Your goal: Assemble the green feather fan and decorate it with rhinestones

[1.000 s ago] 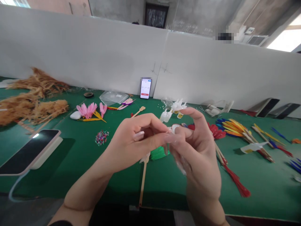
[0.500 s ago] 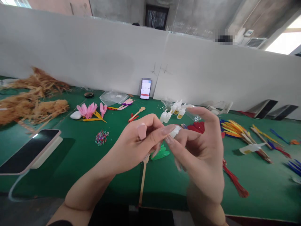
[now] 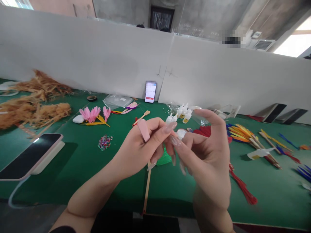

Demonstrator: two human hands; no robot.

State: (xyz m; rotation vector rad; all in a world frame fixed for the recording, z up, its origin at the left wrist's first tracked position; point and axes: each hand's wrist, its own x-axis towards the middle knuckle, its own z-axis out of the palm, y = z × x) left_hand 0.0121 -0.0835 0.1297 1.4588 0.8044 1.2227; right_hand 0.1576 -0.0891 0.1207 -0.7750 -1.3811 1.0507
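My left hand (image 3: 145, 144) is closed in front of me, thumb pressed against the curled fingers. A pink feather (image 3: 143, 130), flat and smooth with a rounded end, sticks up from its grip. Against the left fingertips, my right hand (image 3: 201, 152) pinches with thumb and fingers while its index finger arches upward. What lies between its tips is hidden. A small white round piece (image 3: 181, 133) shows beside the right fingers; whether they touch it I cannot tell. Below my hands lie green feathers (image 3: 164, 157) and a pale wooden stick (image 3: 147, 189), both partly covered.
Small glue bottles (image 3: 183, 111) stand behind my hands; another bottle (image 3: 261, 153) lies at right near yellow feathers (image 3: 239, 132) and a red tassel (image 3: 243, 186). Pink feathers (image 3: 89, 115), sequins (image 3: 105, 142) and a phone (image 3: 31, 155) are at left. A lit phone (image 3: 150, 92) leans on the white partition (image 3: 85, 55).
The pink feather now shows longer and stands higher out of my left hand. My fingertips have shifted slightly against each other; both arms stay in nearly the same place.
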